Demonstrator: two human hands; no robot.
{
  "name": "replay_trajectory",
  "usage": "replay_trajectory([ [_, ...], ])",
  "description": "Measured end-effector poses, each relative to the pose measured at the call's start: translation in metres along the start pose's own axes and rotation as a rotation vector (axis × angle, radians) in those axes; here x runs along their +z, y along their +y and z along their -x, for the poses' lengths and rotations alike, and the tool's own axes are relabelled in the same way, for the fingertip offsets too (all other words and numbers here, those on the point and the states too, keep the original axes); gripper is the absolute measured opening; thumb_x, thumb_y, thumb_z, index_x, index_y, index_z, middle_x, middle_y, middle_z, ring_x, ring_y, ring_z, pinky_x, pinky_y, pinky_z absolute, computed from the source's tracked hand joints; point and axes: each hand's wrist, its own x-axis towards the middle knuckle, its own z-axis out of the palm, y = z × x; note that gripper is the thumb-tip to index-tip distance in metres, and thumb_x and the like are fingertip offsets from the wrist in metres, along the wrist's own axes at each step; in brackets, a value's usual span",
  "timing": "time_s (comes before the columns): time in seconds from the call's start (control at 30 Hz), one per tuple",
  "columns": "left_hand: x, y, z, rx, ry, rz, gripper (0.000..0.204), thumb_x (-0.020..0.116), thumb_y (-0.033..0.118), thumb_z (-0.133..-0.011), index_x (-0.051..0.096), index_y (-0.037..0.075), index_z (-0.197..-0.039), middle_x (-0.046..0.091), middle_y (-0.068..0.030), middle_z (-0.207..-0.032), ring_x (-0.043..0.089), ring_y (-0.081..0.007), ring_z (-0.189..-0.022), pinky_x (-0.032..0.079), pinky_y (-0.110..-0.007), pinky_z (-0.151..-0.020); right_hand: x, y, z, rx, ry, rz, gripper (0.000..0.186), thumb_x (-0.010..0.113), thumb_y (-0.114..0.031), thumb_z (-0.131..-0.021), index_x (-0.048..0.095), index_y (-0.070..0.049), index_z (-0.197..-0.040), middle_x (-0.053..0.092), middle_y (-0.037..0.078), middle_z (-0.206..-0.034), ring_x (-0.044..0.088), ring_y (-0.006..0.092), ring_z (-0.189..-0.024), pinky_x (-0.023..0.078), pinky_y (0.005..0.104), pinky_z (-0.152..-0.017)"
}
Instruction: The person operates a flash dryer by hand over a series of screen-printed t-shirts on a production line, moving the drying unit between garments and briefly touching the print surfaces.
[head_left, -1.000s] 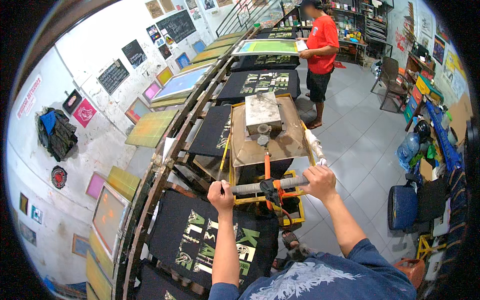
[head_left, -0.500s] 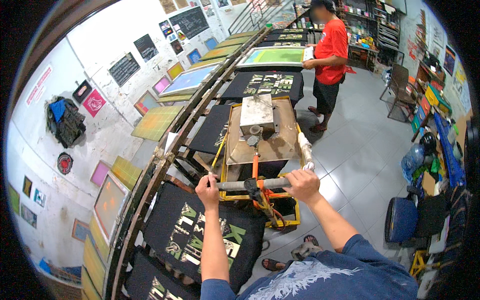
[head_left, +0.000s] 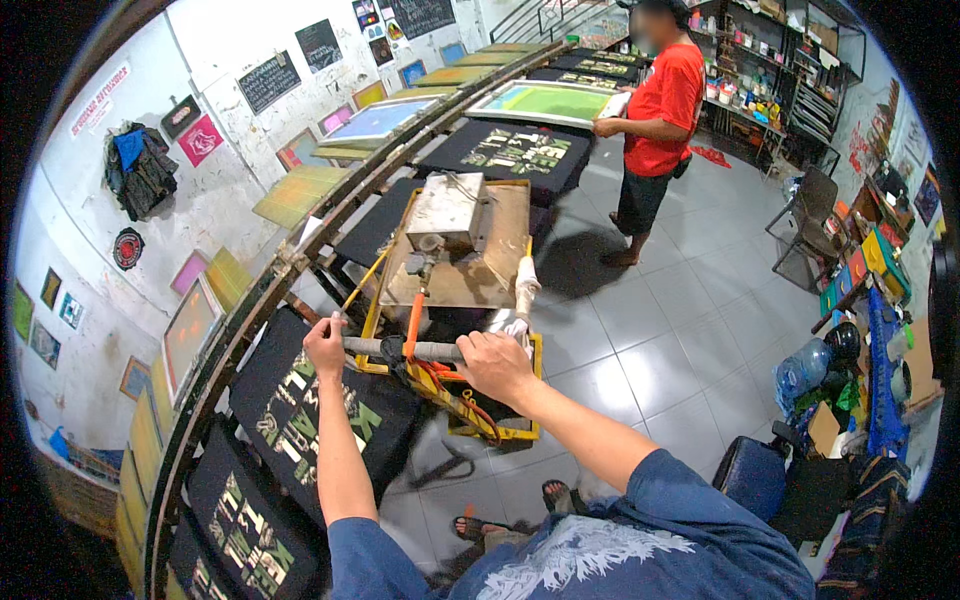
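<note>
My left hand [head_left: 325, 346] is closed round the left end of a grey-wrapped handle bar [head_left: 430, 350]. My right hand [head_left: 496, 366] grips the bar's right end from above. The bar belongs to a yellow-framed cart [head_left: 375, 312] carrying a broad metal hood [head_left: 500, 250] with a dented metal box [head_left: 447, 212] on top. An orange strut [head_left: 415, 322] joins bar and hood, and cords hang below it. White cloth [head_left: 526, 285] is wrapped round the right side post. Left of the cart, a black printed T-shirt [head_left: 390, 450] lies on a board.
More black T-shirts [head_left: 205, 470] line the long rail [head_left: 215, 335] on the left. Ahead, a person in a red shirt [head_left: 665, 95] stands by a green-coloured screen frame [head_left: 545, 103]. A chair [head_left: 808, 222], a water jug [head_left: 800, 370] and clutter stand at right on the tiled floor [head_left: 640, 330].
The view has turned and tilted, and the cart and both my hands now appear further left. More of the printed shirts shows at lower left. Both hands stay on the bar.
</note>
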Motion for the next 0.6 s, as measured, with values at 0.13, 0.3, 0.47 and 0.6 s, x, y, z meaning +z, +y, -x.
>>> replay_trajectory([
  [0.13,-0.027,0.039,0.052,-0.061,0.037,-0.065,0.035,0.066,0.035,-0.1,0.08,0.005,-0.085,0.065,-0.0047,-0.065,0.055,-0.0135,-0.062,0.041,-0.033,-0.061,-0.02,0.007,0.025,-0.043,0.001,-0.023,0.03,0.079,-0.031,-0.078,0.061,-0.01,-0.09,0.065,0.008,-0.082,0.069,0.0271,-0.077,0.054,0.0412,-0.072],
  [0.3,-0.05,0.06,0.127,-0.017,0.039,-0.096,0.03,0.068,0.029,-0.098,0.078,0.003,-0.085,0.073,-0.0149,-0.081,0.068,-0.0257,-0.072,0.05,-0.037,-0.068,-0.049,0.017,0.06,-0.05,0.007,-0.011,0.031,0.084,-0.028,-0.072,0.06,-0.012,-0.083,0.068,0.006,-0.081,0.07,0.0248,-0.077,0.056,0.0392,-0.066],
  [0.47,-0.075,0.128,0.201,0.051,0.109,-0.176,0.035,0.07,0.019,-0.094,0.059,0.002,-0.066,0.058,-0.0153,-0.064,0.059,-0.0354,-0.061,0.046,-0.044,-0.06,-0.069,0.037,0.085,-0.192,0.14,0.087,0.026,0.078,-0.023,-0.081,0.056,-0.014,-0.07,0.056,0.003,-0.065,0.059,0.0246,-0.059,0.044,0.0391,-0.056],
  [0.6,-0.112,0.156,0.263,0.029,0.139,-0.269,0.037,0.074,0.017,-0.09,0.054,0.005,-0.062,0.054,-0.012,-0.059,0.056,-0.0321,-0.054,0.044,-0.041,-0.054,-0.066,0.037,0.089,-0.346,0.184,0.037,0.027,0.077,-0.02,-0.081,0.055,-0.014,-0.067,0.051,0.002,-0.061,0.054,0.0222,-0.054,0.041,0.0369,-0.053],
])
